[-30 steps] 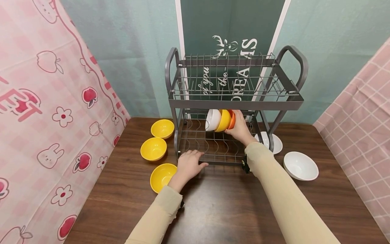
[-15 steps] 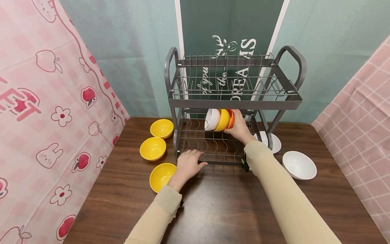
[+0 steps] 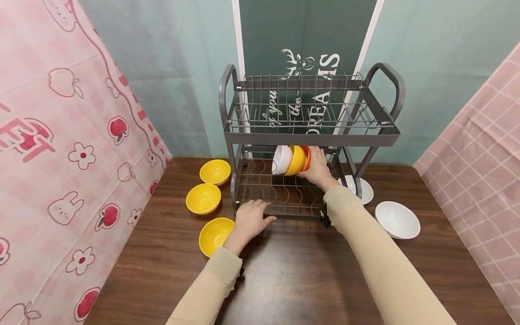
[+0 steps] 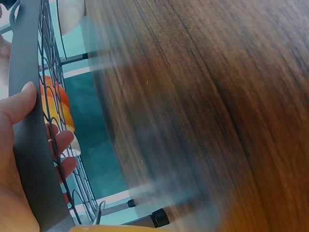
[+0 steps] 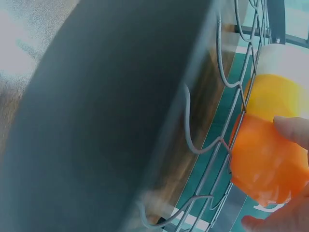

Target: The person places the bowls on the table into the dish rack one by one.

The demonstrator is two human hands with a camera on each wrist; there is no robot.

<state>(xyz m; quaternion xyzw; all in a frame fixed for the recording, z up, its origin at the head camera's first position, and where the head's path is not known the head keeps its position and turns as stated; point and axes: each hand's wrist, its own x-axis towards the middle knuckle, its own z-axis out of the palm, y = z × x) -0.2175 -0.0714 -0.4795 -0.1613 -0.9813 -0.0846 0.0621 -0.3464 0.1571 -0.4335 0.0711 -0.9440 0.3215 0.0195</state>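
A grey two-tier dish rack point(image 3: 310, 139) stands on the table. On its lower shelf a white bowl point(image 3: 281, 160), a yellow bowl point(image 3: 297, 160) and an orange bowl point(image 3: 307, 158) sit tilted on their sides in a row, pressed close together. My right hand point(image 3: 318, 169) holds the orange bowl at the row's right end; in the right wrist view a thumb lies on the orange bowl point(image 5: 265, 154). With my left hand point(image 3: 252, 219) I grip the lower shelf's front rail point(image 4: 29, 159), thumb on one side, fingers point(image 4: 64, 140) behind it among the wires.
Three yellow bowls, a back one point(image 3: 215, 172), a middle one point(image 3: 203, 198) and a front one point(image 3: 215, 237), stand left of the rack. To its right are a white bowl point(image 3: 397, 220) and more white ware point(image 3: 367, 192) partly behind the rack's leg. Pink curtains point(image 3: 81, 180) flank the table.
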